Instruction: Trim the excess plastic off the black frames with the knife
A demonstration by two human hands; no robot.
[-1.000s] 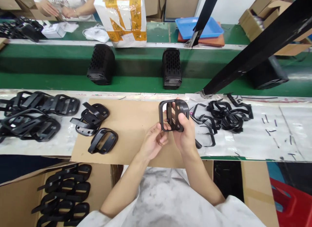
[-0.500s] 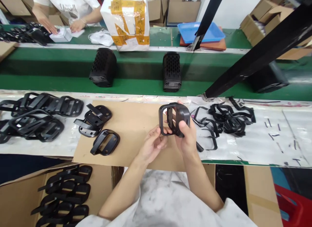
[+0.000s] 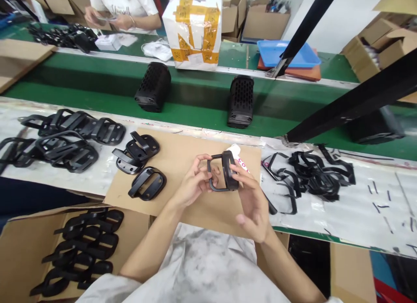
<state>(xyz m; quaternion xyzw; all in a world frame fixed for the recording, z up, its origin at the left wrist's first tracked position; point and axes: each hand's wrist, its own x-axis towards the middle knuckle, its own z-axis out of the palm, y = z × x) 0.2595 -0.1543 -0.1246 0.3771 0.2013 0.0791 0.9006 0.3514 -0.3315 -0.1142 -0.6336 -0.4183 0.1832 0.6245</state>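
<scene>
A black plastic frame part (image 3: 223,176) is held edge-on above a brown cardboard sheet (image 3: 176,162). My left hand (image 3: 193,183) is closed on its left side, fingers curled over the thin loop. My right hand (image 3: 252,199) touches its right side with the fingertips, palm turned up and fingers partly spread. Finished black parts (image 3: 141,164) lie on the cardboard to the left.
More black parts (image 3: 61,138) lie piled at the far left and in a cardboard box (image 3: 81,246) below. Black plastic trimmings (image 3: 312,172) lie at right. Two black perforated housings (image 3: 153,87) (image 3: 240,101) stand on the green conveyor (image 3: 195,103). Another person (image 3: 120,10) works across it.
The frame part has turned edge-on and dropped lower and leftward. My right hand has loosened from a full grip to fingertip contact. The view has shifted to the right.
</scene>
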